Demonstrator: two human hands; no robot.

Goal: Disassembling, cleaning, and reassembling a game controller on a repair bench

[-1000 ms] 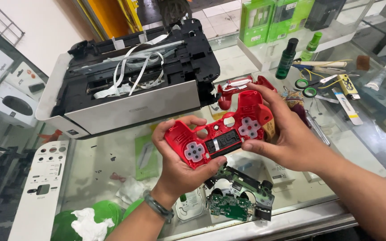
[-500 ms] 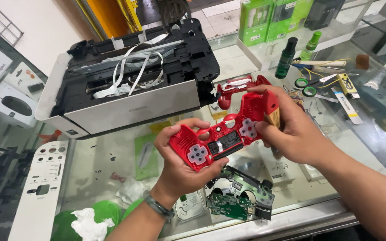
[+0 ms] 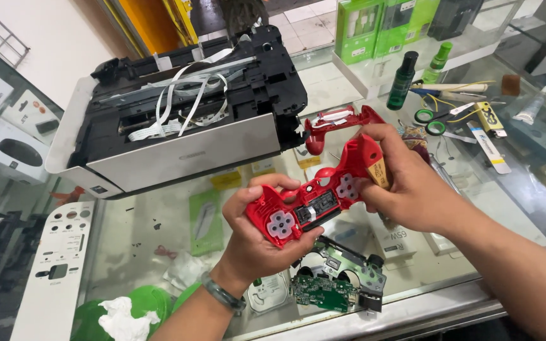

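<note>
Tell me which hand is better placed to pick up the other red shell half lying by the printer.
Right. The right hand grips the red controller shell at its far end, close beside the loose red shell half. The left hand holds the near end, farther away.

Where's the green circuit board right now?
In the head view, the circuit board lies on the glass counter near its front edge, just below the red shell held in both hands.

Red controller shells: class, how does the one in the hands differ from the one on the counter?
The held red shell is gripped by the left hand and right hand, tilted, its inside facing up. The other red shell lies untouched on the glass counter beside the printer. Both are red plastic.
</note>
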